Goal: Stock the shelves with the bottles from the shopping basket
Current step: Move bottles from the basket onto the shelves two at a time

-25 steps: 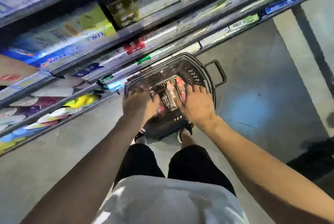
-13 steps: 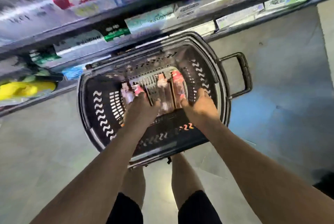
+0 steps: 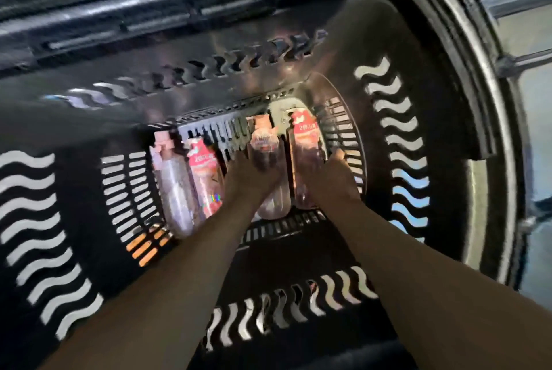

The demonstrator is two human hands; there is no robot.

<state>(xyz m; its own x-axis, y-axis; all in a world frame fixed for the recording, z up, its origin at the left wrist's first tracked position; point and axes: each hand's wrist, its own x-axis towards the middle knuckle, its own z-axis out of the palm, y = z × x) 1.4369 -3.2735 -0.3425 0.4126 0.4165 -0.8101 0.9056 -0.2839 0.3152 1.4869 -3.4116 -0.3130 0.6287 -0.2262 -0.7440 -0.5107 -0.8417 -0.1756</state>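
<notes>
Both my hands are down inside the black shopping basket (image 3: 337,50), where four bottles lie side by side on its slotted floor. My left hand (image 3: 251,181) wraps over the middle of a clear bottle (image 3: 264,142) — fingers curled round it. My right hand (image 3: 334,178) grips the red bottle (image 3: 304,142) just beside it, close to the basket's curved right wall. Further left lie a pink-capped bottle (image 3: 171,187) and a red-wrapped bottle (image 3: 204,172), touching each other — the whole view is motion-blurred.
</notes>
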